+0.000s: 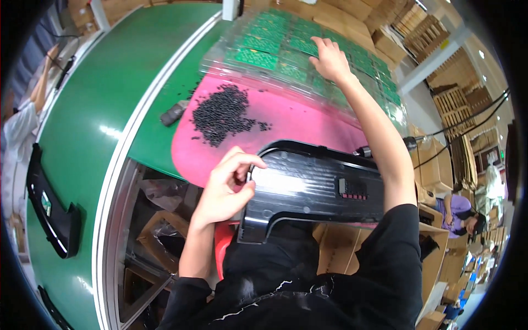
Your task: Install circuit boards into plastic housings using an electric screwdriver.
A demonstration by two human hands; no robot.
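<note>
A long black plastic housing [308,187] lies in front of me, its shiny hollow side up, with a small slotted block [352,188] on its right half. My left hand [228,184] is closed on the housing's left end, thumb and fingers at the edge. Farther off, my right hand [330,59] reaches over clear plastic trays [220,65] filled with rows of green circuit boards [258,44]. Its fingers are apart and nothing shows in them; whether the fingertips touch a board I cannot tell.
A heap of small black screw-like pieces [220,113] lies on the pink mat [297,118]. Beside it is a dark stubby object [174,113]. A cabled power screwdriver [385,147] is under my right forearm. Another black housing [52,206] lies on the green conveyor [93,137] to the left.
</note>
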